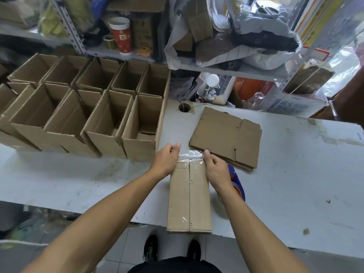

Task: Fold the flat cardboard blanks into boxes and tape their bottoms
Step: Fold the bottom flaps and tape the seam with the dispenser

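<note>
A folded cardboard box [189, 198] stands bottom-up at the table's near edge, its two flaps meeting in a centre seam. Clear tape [192, 154] runs along that seam and sticks out past the far edge. My left hand [166, 160] pinches the tape's left side at the far end of the box. My right hand [215, 170] pinches its right side, thumb on the tape. A blue tape dispenser [237, 181] lies just right of the box, partly hidden by my right wrist. A stack of flat blanks [226, 134] lies beyond the box.
Several finished open boxes [82, 107] stand in rows on the left of the white table [295, 174]. Cluttered metal shelves [137, 26] with a red cup and bags rise behind. A cable hole [184, 107] is in the tabletop near the blanks.
</note>
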